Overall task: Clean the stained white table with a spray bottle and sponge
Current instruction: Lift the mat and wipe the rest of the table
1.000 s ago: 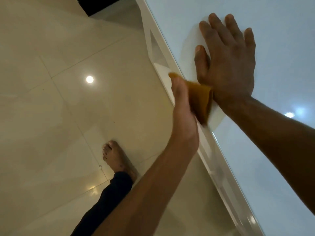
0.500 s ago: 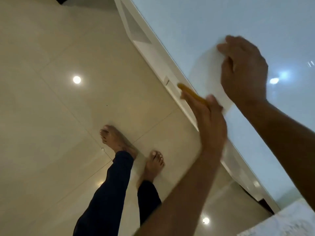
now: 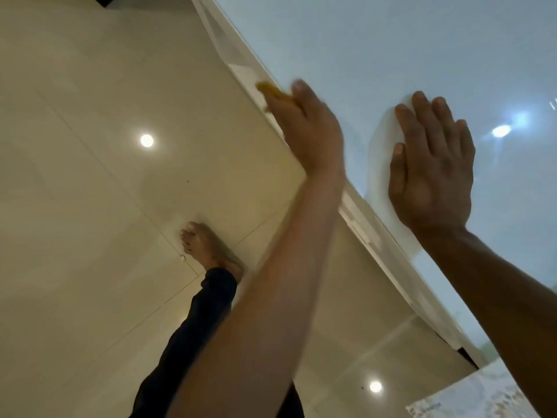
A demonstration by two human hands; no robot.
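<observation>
Two bare hands work at the edge of a glossy white tabletop [image 3: 422, 40], seen from a camera worn on the person's head and tilted steeply down. The left hand [image 3: 304, 125] holds a yellow sponge [image 3: 272, 90] against the tabletop's front edge, fingers laid along it and the thumb up over the rim; only a blurred strip of the sponge shows beyond the fingertips, so how tightly it is gripped cannot be told in detail. The right hand [image 3: 431, 167] lies flat on the tabletop, well in from the edge, fingers straight and close together, holding nothing. A pale patch [image 3: 381, 164] on the surface lies just to the left of that hand, touching its thumb side. The two hands are apart, the left at the rim and the right on the top. Bright spots of light reflect in the tabletop near the right hand.

Below the edge, cream floor tiles [image 3: 90, 206] carry two round light reflections. One bare foot [image 3: 205, 245] stands on the tiles near the table's side, above a dark trouser leg [image 3: 193, 336]. A patterned sheet [image 3: 470, 399] shows at the lower right corner; what it is cannot be made out.
</observation>
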